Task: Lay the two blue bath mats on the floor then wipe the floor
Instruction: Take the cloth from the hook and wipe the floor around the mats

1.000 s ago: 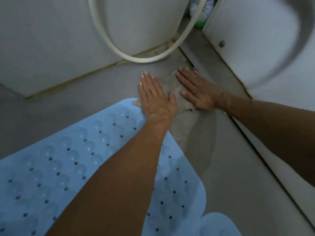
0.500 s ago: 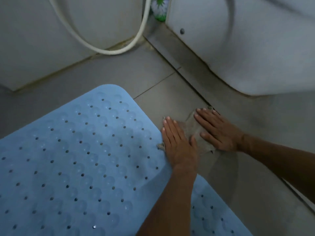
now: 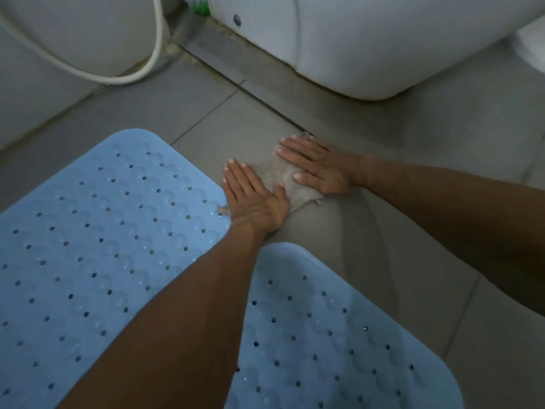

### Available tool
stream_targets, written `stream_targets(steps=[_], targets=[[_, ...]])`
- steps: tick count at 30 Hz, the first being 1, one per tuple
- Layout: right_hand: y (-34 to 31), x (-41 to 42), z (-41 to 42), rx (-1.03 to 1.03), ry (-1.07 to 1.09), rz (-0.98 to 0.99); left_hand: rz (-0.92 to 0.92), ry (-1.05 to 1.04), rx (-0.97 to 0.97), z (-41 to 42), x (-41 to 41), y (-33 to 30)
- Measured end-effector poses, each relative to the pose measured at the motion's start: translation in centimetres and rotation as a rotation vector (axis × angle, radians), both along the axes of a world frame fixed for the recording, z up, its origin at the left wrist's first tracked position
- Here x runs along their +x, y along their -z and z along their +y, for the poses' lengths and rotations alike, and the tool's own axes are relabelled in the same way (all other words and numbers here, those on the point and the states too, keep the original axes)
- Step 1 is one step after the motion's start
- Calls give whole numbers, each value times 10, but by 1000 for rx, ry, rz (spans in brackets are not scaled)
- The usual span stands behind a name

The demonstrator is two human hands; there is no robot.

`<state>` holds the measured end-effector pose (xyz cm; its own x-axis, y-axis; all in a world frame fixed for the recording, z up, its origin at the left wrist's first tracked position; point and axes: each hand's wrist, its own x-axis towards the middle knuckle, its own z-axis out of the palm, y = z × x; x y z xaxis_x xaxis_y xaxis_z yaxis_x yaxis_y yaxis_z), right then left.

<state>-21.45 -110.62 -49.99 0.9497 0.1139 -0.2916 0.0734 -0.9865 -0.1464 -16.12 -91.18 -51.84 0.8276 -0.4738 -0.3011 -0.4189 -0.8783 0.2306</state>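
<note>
Two blue perforated bath mats lie flat on the grey tiled floor: a large mat at the left and a second mat at the lower right. Just beyond them a small beige cloth is spread on the tiles. My left hand presses flat on the cloth's left side, right beside the large mat's edge. My right hand presses flat on the cloth's right side, fingers straight. My left forearm crosses over the gap between the mats.
A white toilet base stands at the upper right, close behind the cloth. A white hose loops along the pale wall at the upper left. A green-and-white item sits in the far corner.
Both hands have slid the cloth back over the tiles from near the far wall to the spot beside the mats. The second mat has come into view.
</note>
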Motion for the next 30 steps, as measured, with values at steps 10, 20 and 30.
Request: stream_targets(steps=[10,20,30], targets=[[7,-56,10,-15,115,-116,-131,15,103,-4,-45,-3],[10,-268,-11,-32,201,-147,-188,208,-8,-40,-217,3],[5,-473,19,-17,690,-24,-101,527,-118,-51,-372,-1]])
